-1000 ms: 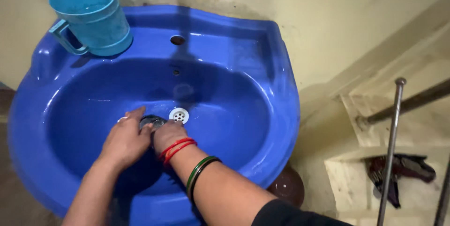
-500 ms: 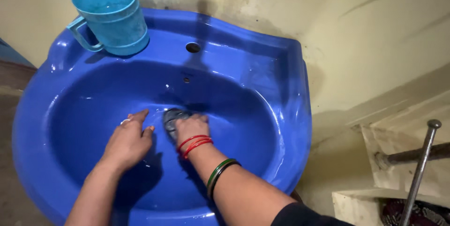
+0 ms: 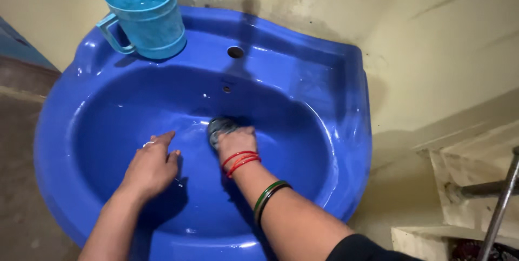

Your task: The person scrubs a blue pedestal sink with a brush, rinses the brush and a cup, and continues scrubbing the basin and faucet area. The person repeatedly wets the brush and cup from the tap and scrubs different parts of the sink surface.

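Head view — two hands in a glossy blue ceramic basin point(image 3: 335, 147).
Right hand point(image 3: 236, 141) clamped on a grey scrubbing pad point(image 3: 220, 126) at the basin's bottom; left hand point(image 3: 151, 166) flat beside it, fingers spread — light blue plastic mug point(image 3: 145, 15) on the back-left rim.

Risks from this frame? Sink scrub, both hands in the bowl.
1. The sink looks wet and glossy; the left hand braced flat on the bowl could slide.
2. The right hand presses a dark scrubber over the bowl's lowest point, where the drain is hidden; it may snag there.
3. The light blue mug stands on the sink's back ledge near the bowl edge; a bump could tip it in.
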